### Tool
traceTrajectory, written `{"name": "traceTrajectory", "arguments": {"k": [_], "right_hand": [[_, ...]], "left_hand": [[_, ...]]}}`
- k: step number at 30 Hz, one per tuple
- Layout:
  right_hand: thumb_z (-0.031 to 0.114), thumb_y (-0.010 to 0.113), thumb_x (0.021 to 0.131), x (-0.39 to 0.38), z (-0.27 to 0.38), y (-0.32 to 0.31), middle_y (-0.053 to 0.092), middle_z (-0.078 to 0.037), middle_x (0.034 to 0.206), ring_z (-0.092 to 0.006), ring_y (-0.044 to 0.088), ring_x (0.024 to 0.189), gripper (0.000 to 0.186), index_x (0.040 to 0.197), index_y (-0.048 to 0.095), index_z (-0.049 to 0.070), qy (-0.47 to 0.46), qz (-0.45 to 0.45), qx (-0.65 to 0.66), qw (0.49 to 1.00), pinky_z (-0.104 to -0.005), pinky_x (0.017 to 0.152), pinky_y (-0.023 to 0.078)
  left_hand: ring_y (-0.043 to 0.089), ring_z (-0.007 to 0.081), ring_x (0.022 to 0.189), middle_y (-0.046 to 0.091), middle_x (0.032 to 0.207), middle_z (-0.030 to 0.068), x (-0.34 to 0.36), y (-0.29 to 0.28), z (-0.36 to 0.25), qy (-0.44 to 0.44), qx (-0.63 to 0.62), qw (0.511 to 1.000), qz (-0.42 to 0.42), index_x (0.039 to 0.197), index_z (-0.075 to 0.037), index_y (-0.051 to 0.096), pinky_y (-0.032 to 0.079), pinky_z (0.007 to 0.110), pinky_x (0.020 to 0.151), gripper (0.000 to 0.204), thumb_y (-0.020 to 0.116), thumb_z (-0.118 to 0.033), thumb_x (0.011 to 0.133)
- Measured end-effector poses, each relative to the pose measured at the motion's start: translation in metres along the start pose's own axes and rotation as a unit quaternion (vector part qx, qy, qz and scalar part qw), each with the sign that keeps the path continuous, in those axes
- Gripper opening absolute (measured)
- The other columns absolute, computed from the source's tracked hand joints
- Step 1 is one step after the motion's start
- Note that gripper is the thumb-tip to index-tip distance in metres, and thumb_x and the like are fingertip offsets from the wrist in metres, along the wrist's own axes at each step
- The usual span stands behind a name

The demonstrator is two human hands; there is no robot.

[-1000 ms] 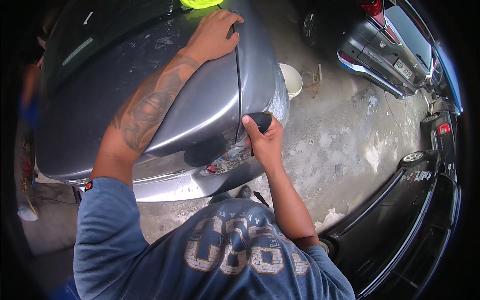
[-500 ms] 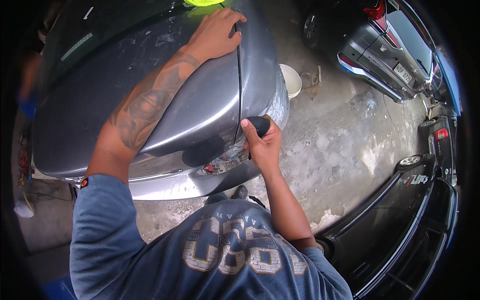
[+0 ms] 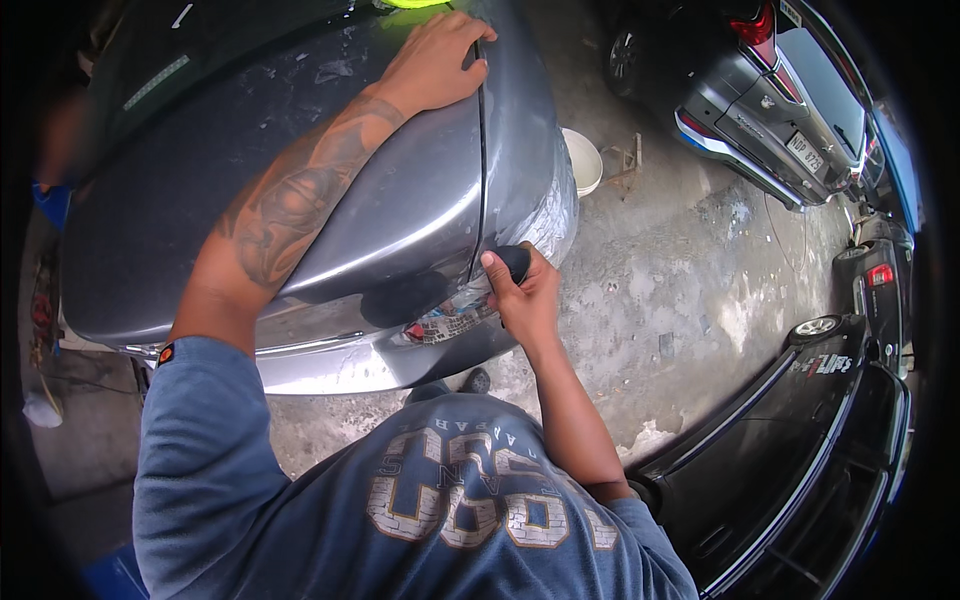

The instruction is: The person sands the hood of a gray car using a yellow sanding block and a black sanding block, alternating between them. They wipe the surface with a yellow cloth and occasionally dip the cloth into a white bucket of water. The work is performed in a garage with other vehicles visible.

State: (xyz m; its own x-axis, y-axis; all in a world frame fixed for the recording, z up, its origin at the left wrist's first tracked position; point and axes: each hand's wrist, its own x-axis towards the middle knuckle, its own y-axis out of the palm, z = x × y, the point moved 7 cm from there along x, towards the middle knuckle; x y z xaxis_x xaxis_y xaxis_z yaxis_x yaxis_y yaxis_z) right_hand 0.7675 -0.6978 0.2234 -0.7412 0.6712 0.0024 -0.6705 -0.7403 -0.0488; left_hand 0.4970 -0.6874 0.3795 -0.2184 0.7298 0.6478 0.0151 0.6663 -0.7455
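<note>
A grey car's trunk lid fills the middle of the view. My left hand lies on its upper edge by the body seam, fingers stretched out, with a bright yellow-green item just beyond. Lower down, at the car's rear corner, my right hand is closed around a black rounded tool. That tool sits against the corner next to the taillight area, which is masked with printed paper and clear plastic film. The tool's underside is hidden.
A white bucket stands on the stained concrete floor beyond the rear corner. Another dark grey car is parked at the upper right. Black vehicles line the right side. The grey car's bumper lies just in front of me.
My right hand and the black tool have shifted slightly toward me along the car's corner. My left hand keeps its place on the lid.
</note>
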Motion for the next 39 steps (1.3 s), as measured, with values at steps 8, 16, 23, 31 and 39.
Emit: {"name": "traceTrajectory", "arguments": {"k": [8,16,23,31,39], "right_hand": [[0.023,0.076,0.102,0.011,0.006,0.002,0.066,0.001,0.069,-0.0068,0.062,0.058,0.028,0.085,0.065,0.003,-0.017,0.039,0.065,0.997,-0.0252,0.05,0.047],[0.026,0.078,0.1,-0.003,0.015,-0.006,0.062,-0.003,0.063,-0.0089,0.055,0.058,0.034,0.081,0.063,0.003,-0.14,-0.004,-0.249,0.958,-0.0295,0.055,0.046],[0.02,0.081,0.095,0.004,0.017,-0.005,0.062,-0.018,0.063,-0.0351,0.059,0.053,0.035,0.08,0.057,0.0,-0.099,0.005,-0.152,0.983,-0.0396,0.054,0.047],[0.024,0.081,0.096,-0.002,0.023,-0.007,0.062,-0.016,0.064,-0.0289,0.058,0.052,0.037,0.081,0.058,0.001,-0.212,0.033,-0.277,0.937,-0.0386,0.055,0.047],[0.025,0.081,0.095,0.008,0.029,0.0,0.064,-0.018,0.069,-0.0332,0.06,0.057,0.036,0.081,0.058,0.0,-0.188,0.051,-0.262,0.945,-0.0413,0.058,0.049]], "left_hand": [[0.059,0.038,0.119,0.062,0.119,0.019,-0.003,-0.011,-0.007,0.004,-0.024,1.0,0.001,0.123,-0.004,0.068,0.047,0.048,0.105,0.037,0.066,-0.017,0.088],[0.06,0.0411,0.114,0.061,0.115,0.0227,0.001,-0.011,-0.01,0.003,-0.033,0.999,0.006,0.12,-0.001,0.067,0.048,0.049,0.102,0.036,0.065,-0.014,0.086],[0.06,0.0412,0.111,0.062,0.112,0.0224,-0.004,-0.011,-0.006,0.015,-0.031,0.999,-0.021,0.114,-0.002,0.068,0.049,0.049,0.099,0.031,0.065,-0.015,0.086],[0.062,0.0401,0.107,0.062,0.107,0.0209,0.001,-0.007,-0.006,0.001,-0.035,0.999,-0.012,0.11,-0.003,0.069,0.05,0.049,0.096,0.028,0.065,-0.016,0.086],[0.062,0.0398,0.107,0.062,0.108,0.0213,0.002,-0.008,-0.007,0.005,-0.043,0.999,-0.02,0.107,-0.003,0.071,0.05,0.048,0.095,0.025,0.066,-0.016,0.087]]}}
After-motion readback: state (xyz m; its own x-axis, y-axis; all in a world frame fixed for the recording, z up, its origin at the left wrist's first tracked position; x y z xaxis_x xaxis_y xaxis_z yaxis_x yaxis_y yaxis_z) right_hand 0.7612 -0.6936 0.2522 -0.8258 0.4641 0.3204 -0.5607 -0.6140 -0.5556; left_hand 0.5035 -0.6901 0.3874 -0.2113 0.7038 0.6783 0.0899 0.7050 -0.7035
